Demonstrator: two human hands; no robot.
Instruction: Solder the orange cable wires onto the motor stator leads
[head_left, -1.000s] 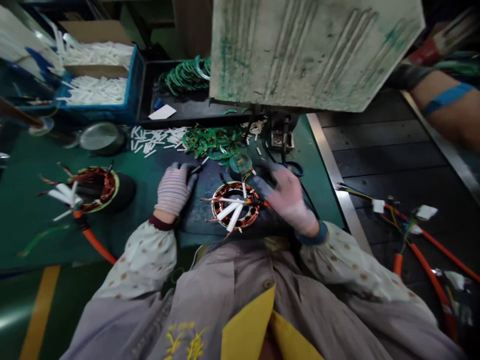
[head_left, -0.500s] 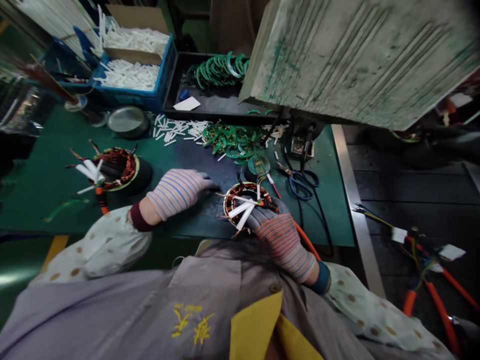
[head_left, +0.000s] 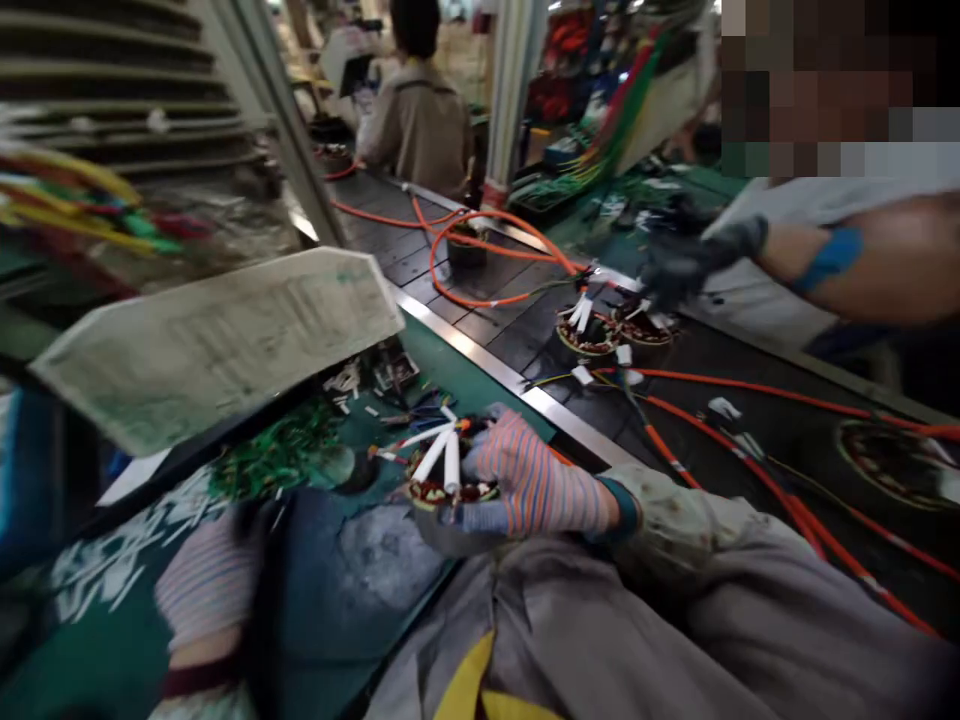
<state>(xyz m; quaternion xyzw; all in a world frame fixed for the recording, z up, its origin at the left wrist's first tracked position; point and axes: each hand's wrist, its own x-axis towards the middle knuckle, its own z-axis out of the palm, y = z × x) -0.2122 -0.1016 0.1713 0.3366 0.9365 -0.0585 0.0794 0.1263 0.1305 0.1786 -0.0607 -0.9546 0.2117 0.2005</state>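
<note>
My right hand point(head_left: 540, 478), in a striped glove, grips a round motor stator point(head_left: 450, 535) at the bench's front edge. The thumb lies along its outer wall, and the other fingers are at its rim. White sleeves point(head_left: 451, 460) and leads stick up from its copper windings. My left hand point(head_left: 210, 580), also gloved, is over the bench at the left, apart from the stator. It is beside loose white tubes point(head_left: 105, 560) and a heap of green curved boards point(head_left: 277, 455). Motion smears its fingers, so I cannot make out their grip.
A metal rail point(head_left: 465, 345) separates the bench from a dark conveyor point(head_left: 480, 325). More stators point(head_left: 589, 335) with orange cables point(head_left: 517, 225) lie on it. Across it is a co-worker's dark-gloved hand point(head_left: 694, 260); another person point(head_left: 420, 120) sits farther back. A pale panel point(head_left: 225, 345) overhangs the bench.
The view has swung right, bringing the conveyor and co-workers into sight. My right hand still holds the stator, now tilted and nearer the bench edge. My left hand is farther from it.
</note>
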